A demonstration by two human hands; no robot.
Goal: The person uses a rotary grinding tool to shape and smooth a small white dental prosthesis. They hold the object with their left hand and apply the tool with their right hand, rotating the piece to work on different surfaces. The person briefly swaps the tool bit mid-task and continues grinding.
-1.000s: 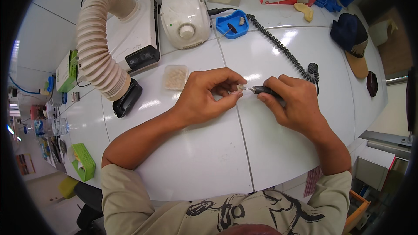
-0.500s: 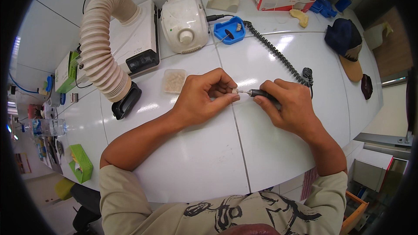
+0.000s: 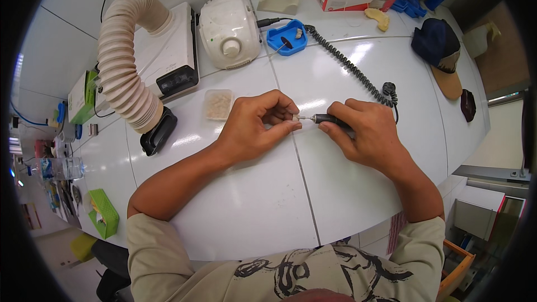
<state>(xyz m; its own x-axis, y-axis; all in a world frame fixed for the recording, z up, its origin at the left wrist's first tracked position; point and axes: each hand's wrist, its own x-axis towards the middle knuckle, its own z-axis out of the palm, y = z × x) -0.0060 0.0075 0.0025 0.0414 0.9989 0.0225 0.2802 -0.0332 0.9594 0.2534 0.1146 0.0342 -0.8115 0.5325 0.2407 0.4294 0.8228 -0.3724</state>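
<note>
The white desk [image 3: 246,201] carries a cream control box [image 3: 228,31], blue tray [image 3: 291,52], clear tub [image 3: 218,118], dark-blue cap [image 3: 439,45] and green basket [image 3: 112,221].

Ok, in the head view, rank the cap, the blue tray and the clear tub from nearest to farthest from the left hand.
1. Clear tub, just left of the left hand.
2. Blue tray, farther back.
3. Cap, far right side.

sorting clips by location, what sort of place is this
Probably a dental lab or similar small workshop: the right hand holds a black rotary handpiece, a white control unit with a knob stands behind, and a ribbed hose arches over the worktop.
</note>
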